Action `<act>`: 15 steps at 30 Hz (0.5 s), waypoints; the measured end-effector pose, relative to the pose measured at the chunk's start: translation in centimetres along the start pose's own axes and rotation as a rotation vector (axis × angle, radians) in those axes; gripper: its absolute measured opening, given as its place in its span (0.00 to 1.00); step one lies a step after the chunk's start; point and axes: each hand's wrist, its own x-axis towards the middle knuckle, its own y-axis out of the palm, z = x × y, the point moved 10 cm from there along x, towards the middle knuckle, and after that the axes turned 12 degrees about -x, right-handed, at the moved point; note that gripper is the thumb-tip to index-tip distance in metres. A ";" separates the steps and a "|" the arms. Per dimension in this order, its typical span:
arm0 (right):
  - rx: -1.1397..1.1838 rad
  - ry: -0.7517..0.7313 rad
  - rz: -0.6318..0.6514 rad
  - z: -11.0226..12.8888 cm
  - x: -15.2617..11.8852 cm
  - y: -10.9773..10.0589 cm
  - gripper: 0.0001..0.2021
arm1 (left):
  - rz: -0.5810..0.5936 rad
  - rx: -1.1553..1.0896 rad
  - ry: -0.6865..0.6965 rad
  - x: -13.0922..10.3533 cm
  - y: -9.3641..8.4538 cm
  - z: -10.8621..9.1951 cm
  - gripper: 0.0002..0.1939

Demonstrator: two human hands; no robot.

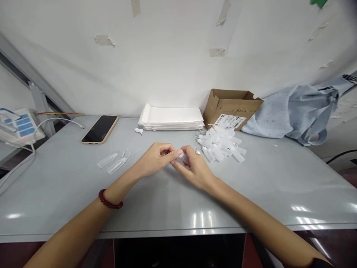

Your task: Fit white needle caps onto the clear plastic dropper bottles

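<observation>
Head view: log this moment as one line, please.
right hand: holding small translucent squeeze bottle | left hand: touching its top | leftward: two bottles | rightward: bottle pile

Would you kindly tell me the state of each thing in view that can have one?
Small bottle, held by both hands, partly hidden.
Left hand, closed on the small bottle.
Right hand, closed on the small bottle.
Smartphone, lying flat, screen dark.
Cardboard box, open-topped.
Bottle heap, loose.
Two separate bottles, lying down.
White packets, stacked flat.
Light-blue cloth, bunched.
White cable, one end unplugged.
</observation>
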 end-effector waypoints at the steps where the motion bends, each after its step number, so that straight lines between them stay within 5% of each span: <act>1: 0.009 0.004 0.003 -0.1 0.0 0.0 0.13 | 0.003 -0.001 -0.002 0.0 0.0 0.0 0.15; 15: 0.252 0.151 0.128 -0.7 -0.2 0.6 0.18 | 0.002 -0.010 0.004 -0.1 0.0 -0.4 0.16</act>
